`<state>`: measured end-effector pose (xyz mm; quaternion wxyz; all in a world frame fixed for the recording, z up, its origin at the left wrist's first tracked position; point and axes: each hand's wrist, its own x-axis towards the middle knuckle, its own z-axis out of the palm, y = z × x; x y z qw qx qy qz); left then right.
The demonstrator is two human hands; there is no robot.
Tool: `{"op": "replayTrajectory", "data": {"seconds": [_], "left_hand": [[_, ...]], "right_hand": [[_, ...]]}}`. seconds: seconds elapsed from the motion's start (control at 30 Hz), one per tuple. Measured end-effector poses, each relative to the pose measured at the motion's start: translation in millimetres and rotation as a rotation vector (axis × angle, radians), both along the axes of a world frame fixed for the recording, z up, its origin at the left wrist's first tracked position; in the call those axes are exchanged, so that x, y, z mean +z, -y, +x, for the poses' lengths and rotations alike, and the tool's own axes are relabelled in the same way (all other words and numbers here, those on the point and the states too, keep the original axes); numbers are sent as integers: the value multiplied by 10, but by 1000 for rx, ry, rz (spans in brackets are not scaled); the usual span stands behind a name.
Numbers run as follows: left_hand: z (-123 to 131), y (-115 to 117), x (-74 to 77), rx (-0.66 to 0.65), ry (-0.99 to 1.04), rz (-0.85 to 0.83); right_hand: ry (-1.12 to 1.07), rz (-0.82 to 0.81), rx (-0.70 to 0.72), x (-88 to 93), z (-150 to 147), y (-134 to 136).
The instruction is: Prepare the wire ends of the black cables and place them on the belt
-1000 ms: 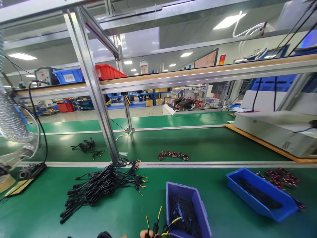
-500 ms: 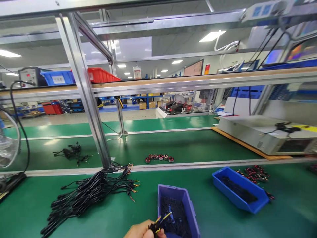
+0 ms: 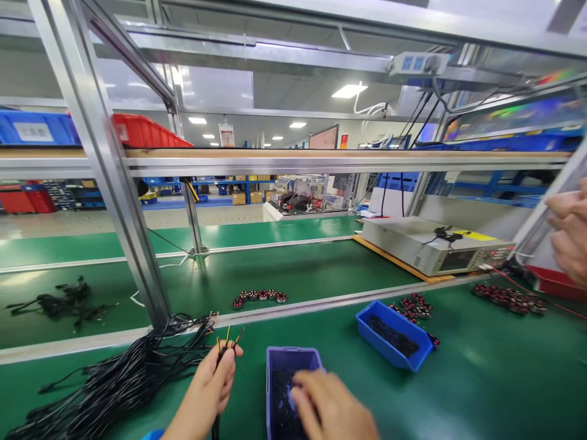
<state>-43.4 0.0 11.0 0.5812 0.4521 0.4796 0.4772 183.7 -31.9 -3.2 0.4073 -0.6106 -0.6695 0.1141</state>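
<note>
In the head view, my left hand (image 3: 215,376) is closed around black cables (image 3: 215,426), their stripped ends with yellow and red wires (image 3: 228,336) poking up above the fingers. A purple bin (image 3: 269,391) stands to its right, holding small dark pieces (image 3: 285,406), perhaps short tubing. Over the bin's right side reaches my right hand (image 3: 337,406), slightly blurred, thumb and forefinger apart with nothing visible between them. Left of my left hand lies a large bundle of black cables (image 3: 123,373) with bare coloured wire ends.
A blue bin (image 3: 424,348) with black pieces stands to the right, near small red-and-black motors (image 3: 415,305). More motors (image 3: 509,298) lie farther right, near a co-worker's hand (image 3: 571,235). A metal post (image 3: 114,183), a grey instrument (image 3: 413,238) and a motor row (image 3: 262,294) stand behind.
The view has swung right. My left hand with the cables has moved left, away from the purple bin. My right hand has come in over that bin, and a co-worker's hand appears at right.
</note>
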Motion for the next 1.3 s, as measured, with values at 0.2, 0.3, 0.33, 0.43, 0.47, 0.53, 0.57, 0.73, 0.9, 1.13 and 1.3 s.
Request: {"op": "replayTrajectory", "data": {"seconds": [0.2, 0.3, 0.33, 0.43, 0.47, 0.53, 0.57, 0.73, 0.9, 1.13, 1.3], "left_hand": [[260, -159, -4, -114, 23, -43], [405, -160, -226, -150, 122, -47], [423, -157, -286, -166, 140, -42], [405, -133, -362, -218, 187, -23], [390, -122, -356, -234, 206, -33], [367, -104, -323, -228, 267, -97], [361, -97, -306, -214, 304, -137], [341, -78, -290, -223, 340, -173], [306, -50, -216, -269, 247, -162], [292, -41, -193, -252, 180, -143], [300, -34, -238, -226, 143, -136]], "right_hand": [[597, -40, -1, 148, 110, -514], [692, 26, 42, 83, -14, -583], [724, 44, 81, 38, -51, -576], [799, 77, 237, -148, -137, -504], [813, 86, 275, -214, -159, -474], [821, 97, 312, -322, -195, -423], [817, 98, 315, -359, -208, -405], [777, 73, 309, -399, -231, -382], [703, 19, 292, -341, -215, -346], [-29, 72, 376, -45, -193, -300], [-581, 17, 300, 12, -251, -240]]}}
